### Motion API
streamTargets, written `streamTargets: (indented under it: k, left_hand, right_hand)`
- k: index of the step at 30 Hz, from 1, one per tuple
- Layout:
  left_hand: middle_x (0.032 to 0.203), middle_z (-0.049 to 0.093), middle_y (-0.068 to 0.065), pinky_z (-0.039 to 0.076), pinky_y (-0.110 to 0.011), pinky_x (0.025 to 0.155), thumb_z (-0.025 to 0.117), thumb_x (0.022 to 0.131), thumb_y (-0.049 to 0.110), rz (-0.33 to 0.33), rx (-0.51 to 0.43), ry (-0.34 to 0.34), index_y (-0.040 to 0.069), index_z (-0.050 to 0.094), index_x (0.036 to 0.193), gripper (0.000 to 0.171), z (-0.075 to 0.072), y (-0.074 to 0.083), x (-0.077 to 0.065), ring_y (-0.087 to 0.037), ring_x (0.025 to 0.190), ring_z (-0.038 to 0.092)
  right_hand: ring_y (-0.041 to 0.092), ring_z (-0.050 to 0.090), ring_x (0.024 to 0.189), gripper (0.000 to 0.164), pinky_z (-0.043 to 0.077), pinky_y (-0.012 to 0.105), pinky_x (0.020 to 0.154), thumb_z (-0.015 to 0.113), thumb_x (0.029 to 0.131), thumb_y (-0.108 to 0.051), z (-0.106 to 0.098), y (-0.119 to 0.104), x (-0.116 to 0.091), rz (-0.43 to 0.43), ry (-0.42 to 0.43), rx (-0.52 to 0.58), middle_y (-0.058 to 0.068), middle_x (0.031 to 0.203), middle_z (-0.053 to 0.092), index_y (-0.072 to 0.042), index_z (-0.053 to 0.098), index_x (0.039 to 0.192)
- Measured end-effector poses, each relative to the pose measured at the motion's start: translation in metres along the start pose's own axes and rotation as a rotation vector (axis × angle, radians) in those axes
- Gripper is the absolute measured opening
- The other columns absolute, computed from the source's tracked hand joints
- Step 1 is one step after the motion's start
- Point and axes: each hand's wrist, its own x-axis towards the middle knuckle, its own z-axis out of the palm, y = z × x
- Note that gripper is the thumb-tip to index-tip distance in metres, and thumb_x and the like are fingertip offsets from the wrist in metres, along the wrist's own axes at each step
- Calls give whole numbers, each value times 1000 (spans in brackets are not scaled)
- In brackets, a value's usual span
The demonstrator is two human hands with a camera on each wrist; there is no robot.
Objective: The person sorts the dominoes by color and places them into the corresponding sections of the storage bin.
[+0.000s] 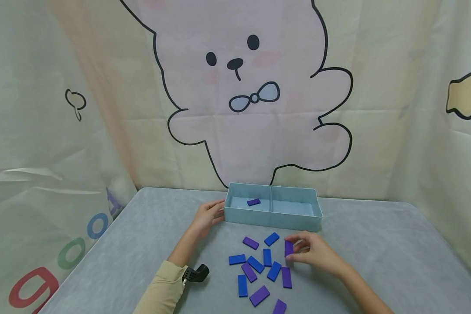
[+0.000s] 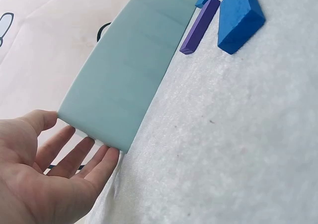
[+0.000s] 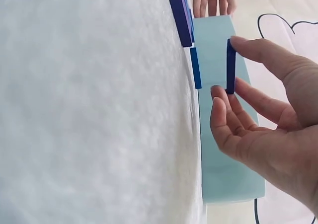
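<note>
A light teal tray point(image 1: 251, 215) with two compartments stands at the back of the table. My left hand point(image 1: 207, 219) rests its fingertips against the tray's left end; the left wrist view shows thumb and fingers point(image 2: 102, 159) spread along that end wall. One purple block point(image 1: 253, 202) lies in the left compartment. In front of the tray, my right hand point(image 1: 308, 250) pinches another purple block point(image 1: 288, 248) between thumb and fingertips. The right wrist view shows this held block point(image 3: 231, 66) upright, its ends between the digits. Several blue blocks point(image 1: 242, 285) and purple blocks point(image 1: 259, 295) lie scattered below.
The grey cloth-covered table point(image 1: 380, 253) reaches out on both sides of the tray. A fabric backdrop point(image 1: 259, 144) with a drawn bear hangs right behind it. A black wrist device point(image 1: 196, 273) sits at the left sleeve.
</note>
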Motion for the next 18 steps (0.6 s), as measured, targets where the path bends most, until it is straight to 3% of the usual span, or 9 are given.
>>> streamTargets:
  k: [5,13,18]
  left_hand:
    - [151,56,-26,53,-51,108,57,111,21,-4,1,6,-6,59,145,44,-1,-1,1,-44,134,61]
    - [153,54,-27,52,-52,109,57,111,21,3,0,-4,-6,58,146,44,-1,-1,1,-45,135,60]
    - [153,54,-28,52,-53,109,56,111,20,11,-1,-4,-7,58,146,44,0,-1,-2,-45,135,59]
  right_hand:
    - [23,68,97,49,61,35,82,86,89,-13,-2,-6,2,11,6,-17,17,117,73,10,68,128]
    - [23,68,98,49,59,27,78,87,88,-14,-7,-13,6,-13,12,-44,17,118,72,9,68,127]
    - [24,69,98,50,60,28,79,86,88,-13,-9,-17,9,-28,9,-37,19,120,72,10,67,128]
